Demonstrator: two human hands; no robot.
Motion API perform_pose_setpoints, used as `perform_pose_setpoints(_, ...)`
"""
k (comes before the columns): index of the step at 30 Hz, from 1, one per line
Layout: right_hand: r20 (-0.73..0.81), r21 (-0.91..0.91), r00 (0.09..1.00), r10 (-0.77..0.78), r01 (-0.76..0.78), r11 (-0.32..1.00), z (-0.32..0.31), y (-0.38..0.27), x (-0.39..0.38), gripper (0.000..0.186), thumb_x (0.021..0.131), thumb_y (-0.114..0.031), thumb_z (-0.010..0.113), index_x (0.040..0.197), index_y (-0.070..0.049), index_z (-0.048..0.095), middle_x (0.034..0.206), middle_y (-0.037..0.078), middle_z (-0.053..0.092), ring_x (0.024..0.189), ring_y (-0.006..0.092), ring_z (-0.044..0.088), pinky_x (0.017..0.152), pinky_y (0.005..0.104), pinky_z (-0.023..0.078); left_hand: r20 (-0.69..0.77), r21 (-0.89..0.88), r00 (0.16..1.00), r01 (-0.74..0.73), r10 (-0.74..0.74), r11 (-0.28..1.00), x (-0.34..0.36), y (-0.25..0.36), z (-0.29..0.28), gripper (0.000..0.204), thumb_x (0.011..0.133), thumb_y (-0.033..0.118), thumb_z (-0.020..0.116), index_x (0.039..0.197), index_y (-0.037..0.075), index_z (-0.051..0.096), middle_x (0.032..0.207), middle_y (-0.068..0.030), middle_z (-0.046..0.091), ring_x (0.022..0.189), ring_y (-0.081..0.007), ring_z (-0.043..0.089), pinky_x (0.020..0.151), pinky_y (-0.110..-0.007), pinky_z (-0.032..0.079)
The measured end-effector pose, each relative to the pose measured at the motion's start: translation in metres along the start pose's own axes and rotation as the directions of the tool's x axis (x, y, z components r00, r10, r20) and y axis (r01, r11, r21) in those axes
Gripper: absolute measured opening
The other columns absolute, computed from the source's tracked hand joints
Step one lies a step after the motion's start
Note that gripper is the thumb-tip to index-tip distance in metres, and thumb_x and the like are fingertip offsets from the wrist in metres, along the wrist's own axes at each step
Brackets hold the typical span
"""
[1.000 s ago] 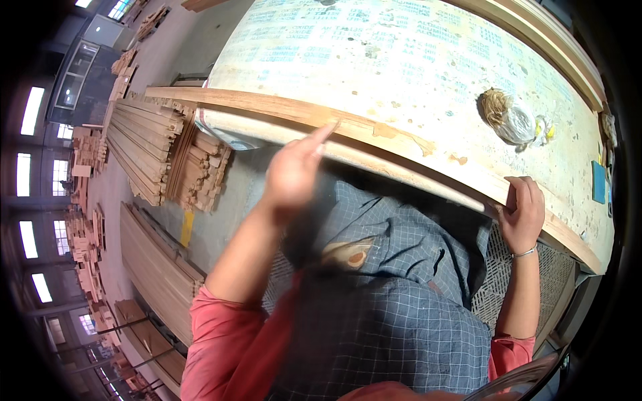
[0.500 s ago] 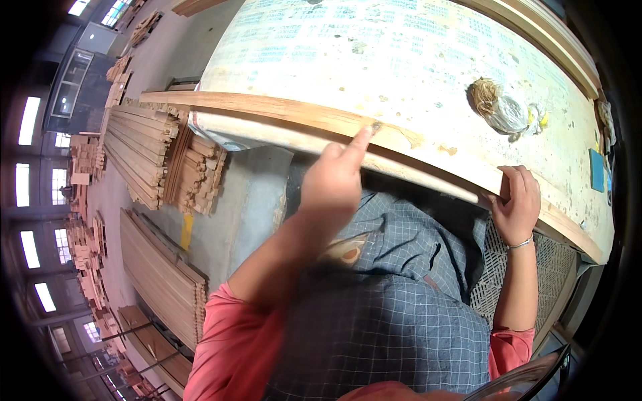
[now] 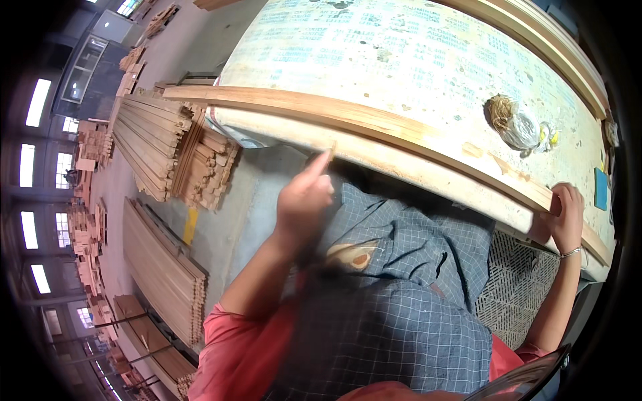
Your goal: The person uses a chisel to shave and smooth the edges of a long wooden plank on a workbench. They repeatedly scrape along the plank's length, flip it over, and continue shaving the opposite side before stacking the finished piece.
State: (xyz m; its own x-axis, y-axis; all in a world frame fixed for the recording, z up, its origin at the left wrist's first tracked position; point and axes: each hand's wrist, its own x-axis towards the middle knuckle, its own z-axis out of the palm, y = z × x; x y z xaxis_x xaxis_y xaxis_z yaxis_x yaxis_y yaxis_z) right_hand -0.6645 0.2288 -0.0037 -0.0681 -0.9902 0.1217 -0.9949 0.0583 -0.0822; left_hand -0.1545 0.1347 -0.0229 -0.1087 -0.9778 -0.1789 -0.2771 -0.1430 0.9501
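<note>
A long pale wooden strip (image 3: 374,123) lies along the near edge of the worn, paint-flecked workbench (image 3: 414,60). My right hand (image 3: 565,217) is closed around the strip's right end at the bench edge. My left hand (image 3: 304,197), blurred by motion, is raised just below the bench edge. Its fingers are curled and one finger points up, its tip close to the underside of the edge. I see nothing in it. A blue checked apron (image 3: 401,314) covers my lap.
A tied plastic bag with brown fibres (image 3: 515,123) and a small blue item (image 3: 600,189) sit on the bench at the right. Stacks of wooden slats (image 3: 167,147) and flat boards (image 3: 164,267) stand on the floor at the left. A woven seat (image 3: 515,281) is under me.
My left hand slid right along the strip's edge, then came back left and dropped slightly below it. My right hand kept its hold on the strip's end.
</note>
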Motion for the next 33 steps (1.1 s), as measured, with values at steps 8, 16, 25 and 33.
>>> perform_pose_setpoints(8,-0.217,0.118,0.951,-0.221,0.250,0.961,0.015,-0.181,0.055,0.072,0.062,-0.015,0.085,0.128,-0.008,0.056,0.126,0.012,0.059,0.114,0.0322,0.055,0.097,0.0423,0.042,-0.115,0.543,0.901,-0.296,0.419,0.786,0.047,-0.016,-0.034,0.039,0.100,0.008,0.052,0.139,0.002,0.054,0.117,-0.0123,0.066,0.087,-0.0155,0.062,0.081,-0.029,0.050)
perform_pose_setpoints(16,-0.250,0.219,0.966,-0.064,0.120,0.968,0.050,-0.223,0.089,0.045,0.064,-0.023,0.086,0.100,-0.007,0.065,0.091,0.010,0.060,0.088,0.0310,0.055,0.079,0.0403,0.046,-0.178,0.773,0.980,0.082,0.090,0.629,0.096,0.040,-0.050,0.037,0.101,0.025,0.047,0.137,0.029,0.058,0.094,-0.0211,0.061,0.095,-0.0351,0.062,0.087,-0.045,0.049)
perform_pose_setpoints(25,-0.245,0.218,0.965,-0.096,0.151,0.964,0.050,-0.220,0.089,0.047,0.063,-0.025,0.087,0.099,-0.008,0.063,0.091,0.009,0.059,0.088,0.0304,0.055,0.078,0.0402,0.046,-0.005,0.578,1.000,-0.014,0.021,0.816,0.080,0.040,-0.045,0.036,0.101,0.019,0.051,0.135,0.019,0.061,0.118,-0.0217,0.065,0.107,-0.0346,0.062,0.096,-0.039,0.046)
perform_pose_setpoints(33,-0.246,0.229,0.963,-0.111,0.169,0.959,0.049,-0.220,0.090,0.045,0.065,-0.026,0.086,0.100,-0.007,0.064,0.091,0.010,0.059,0.088,0.0309,0.055,0.078,0.0403,0.045,0.036,0.532,0.999,-0.031,0.014,0.846,0.083,0.036,-0.049,0.038,0.100,0.013,0.056,0.138,0.018,0.059,0.087,-0.0003,0.066,0.074,-0.0095,0.055,0.073,-0.025,0.048)
